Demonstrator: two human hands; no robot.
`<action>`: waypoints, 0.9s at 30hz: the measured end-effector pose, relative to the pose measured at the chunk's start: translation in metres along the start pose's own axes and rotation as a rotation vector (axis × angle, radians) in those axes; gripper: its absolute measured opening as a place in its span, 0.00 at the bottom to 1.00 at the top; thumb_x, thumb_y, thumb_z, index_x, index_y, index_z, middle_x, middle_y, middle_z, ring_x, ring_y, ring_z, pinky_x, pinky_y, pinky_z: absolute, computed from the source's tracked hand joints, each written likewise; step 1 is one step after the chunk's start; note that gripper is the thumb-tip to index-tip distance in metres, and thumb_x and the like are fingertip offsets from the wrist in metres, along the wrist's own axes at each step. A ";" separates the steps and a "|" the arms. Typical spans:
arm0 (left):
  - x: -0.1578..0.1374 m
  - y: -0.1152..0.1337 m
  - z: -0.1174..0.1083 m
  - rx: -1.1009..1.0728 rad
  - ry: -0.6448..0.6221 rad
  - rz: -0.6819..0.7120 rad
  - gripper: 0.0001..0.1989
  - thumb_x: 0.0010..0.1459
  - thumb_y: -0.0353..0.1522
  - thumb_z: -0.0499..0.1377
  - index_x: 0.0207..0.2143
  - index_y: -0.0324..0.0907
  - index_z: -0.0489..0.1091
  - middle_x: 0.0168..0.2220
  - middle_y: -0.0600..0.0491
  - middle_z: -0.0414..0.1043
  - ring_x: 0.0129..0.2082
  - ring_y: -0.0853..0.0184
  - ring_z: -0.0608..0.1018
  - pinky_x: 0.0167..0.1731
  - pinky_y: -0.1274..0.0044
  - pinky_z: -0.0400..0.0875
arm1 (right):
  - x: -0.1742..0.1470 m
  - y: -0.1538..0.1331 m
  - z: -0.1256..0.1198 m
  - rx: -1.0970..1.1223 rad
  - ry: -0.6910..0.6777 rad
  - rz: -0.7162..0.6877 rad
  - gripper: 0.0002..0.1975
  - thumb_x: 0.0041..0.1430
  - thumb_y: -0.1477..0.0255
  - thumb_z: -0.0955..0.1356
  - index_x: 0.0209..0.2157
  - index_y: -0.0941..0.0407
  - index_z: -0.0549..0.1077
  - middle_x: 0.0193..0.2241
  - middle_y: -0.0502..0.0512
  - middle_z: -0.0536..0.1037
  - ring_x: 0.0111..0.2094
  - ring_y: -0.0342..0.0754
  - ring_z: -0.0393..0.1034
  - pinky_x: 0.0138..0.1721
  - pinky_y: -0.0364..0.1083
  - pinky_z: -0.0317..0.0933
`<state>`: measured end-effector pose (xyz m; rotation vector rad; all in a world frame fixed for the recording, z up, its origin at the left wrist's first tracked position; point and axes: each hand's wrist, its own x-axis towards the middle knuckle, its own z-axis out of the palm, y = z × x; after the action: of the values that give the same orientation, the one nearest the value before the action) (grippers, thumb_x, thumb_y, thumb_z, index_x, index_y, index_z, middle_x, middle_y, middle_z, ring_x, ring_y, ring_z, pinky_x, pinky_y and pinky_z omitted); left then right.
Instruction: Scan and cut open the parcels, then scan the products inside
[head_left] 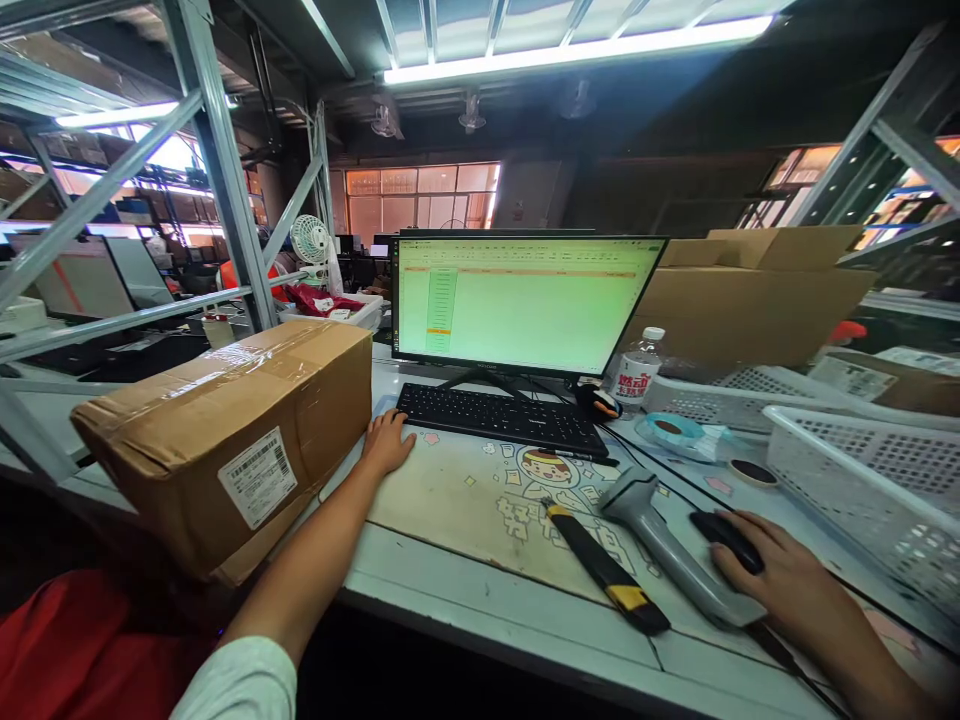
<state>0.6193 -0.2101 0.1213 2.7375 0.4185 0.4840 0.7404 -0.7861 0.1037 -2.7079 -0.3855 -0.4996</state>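
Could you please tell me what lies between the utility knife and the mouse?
In the head view, the grey scanner lies between the utility knife and mouse.

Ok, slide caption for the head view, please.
Left hand at the keyboard, right hand on the mouse, grey scanner and black-and-yellow cutter lying between them.

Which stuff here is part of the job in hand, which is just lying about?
Likely in the job:
- mouse, under the right hand
- keyboard, left hand at its left end
- monitor, spreadsheet up

Likely lying about, no hand on them:
- scanner (could belong)
- knife
- pen
- blue tape
- bottle
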 end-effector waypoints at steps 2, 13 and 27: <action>0.000 0.000 0.000 0.003 0.002 0.002 0.26 0.69 0.40 0.55 0.66 0.41 0.65 0.72 0.44 0.60 0.67 0.50 0.66 0.67 0.59 0.60 | 0.000 -0.002 0.000 -0.019 0.005 0.006 0.39 0.55 0.44 0.58 0.58 0.53 0.69 0.62 0.68 0.72 0.60 0.67 0.70 0.63 0.63 0.64; 0.005 -0.010 0.009 0.054 0.032 0.047 0.26 0.69 0.41 0.55 0.65 0.42 0.66 0.70 0.42 0.62 0.66 0.48 0.68 0.66 0.57 0.63 | -0.019 -0.030 -0.013 -0.132 0.046 0.074 0.30 0.64 0.56 0.58 0.59 0.56 0.72 0.60 0.63 0.72 0.57 0.59 0.72 0.59 0.57 0.67; 0.005 -0.012 0.009 0.067 0.030 0.057 0.26 0.69 0.42 0.52 0.65 0.41 0.67 0.70 0.41 0.63 0.66 0.47 0.68 0.64 0.54 0.64 | -0.025 -0.041 -0.017 -0.200 0.071 0.165 0.25 0.63 0.60 0.60 0.57 0.53 0.74 0.59 0.60 0.73 0.54 0.60 0.72 0.48 0.55 0.70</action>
<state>0.6245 -0.2000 0.1108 2.8166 0.3712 0.5352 0.7001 -0.7611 0.1208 -2.8714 -0.0958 -0.6139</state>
